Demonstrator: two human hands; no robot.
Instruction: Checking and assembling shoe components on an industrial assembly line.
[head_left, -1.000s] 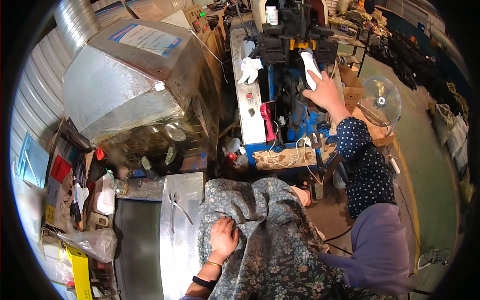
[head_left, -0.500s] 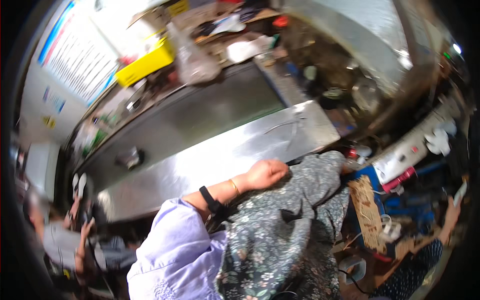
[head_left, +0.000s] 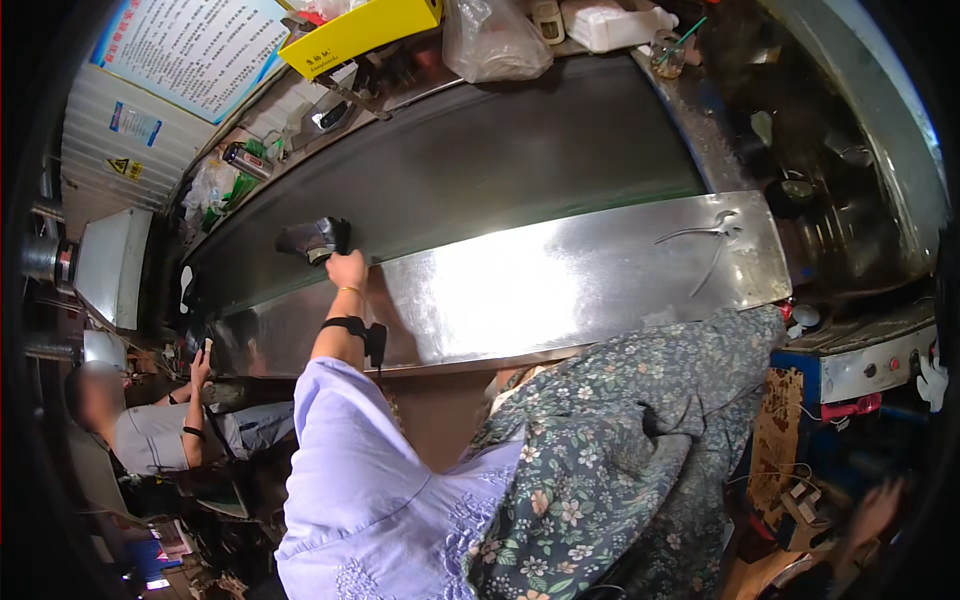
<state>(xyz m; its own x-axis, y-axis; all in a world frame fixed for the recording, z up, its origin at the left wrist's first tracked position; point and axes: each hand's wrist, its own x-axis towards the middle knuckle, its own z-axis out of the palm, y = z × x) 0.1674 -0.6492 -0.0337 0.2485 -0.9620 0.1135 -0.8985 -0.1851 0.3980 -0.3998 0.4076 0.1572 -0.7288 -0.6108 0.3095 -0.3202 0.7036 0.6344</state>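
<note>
My left hand (head_left: 347, 270), with a gold bangle and black wristband, reaches over the near edge of a dark conveyor belt (head_left: 540, 130). Its fingers are closed on the near end of a black shoe (head_left: 312, 240), which looks like an upper with its opening showing; the fingertips are partly hidden. Below the wrist runs a shiny metal ledge (head_left: 600, 260) along the belt. Steel pincers (head_left: 715, 235) with curved handles lie at its right end. My right hand is out of view, and a dark floral apron (head_left: 600, 430) spreads over my body.
Beyond the belt are a yellow box (head_left: 360, 40), a plastic bag (head_left: 490, 45) and a white jug (head_left: 615, 25). A seated co-worker (head_left: 165, 430) is at the left. Another person's blurred hand (head_left: 877, 510) is low right, near a machine with a metal panel (head_left: 865, 365).
My left hand has gone from resting above the apron, out leftward over the belt, and has taken hold of the black shoe. The camera view has shifted.
</note>
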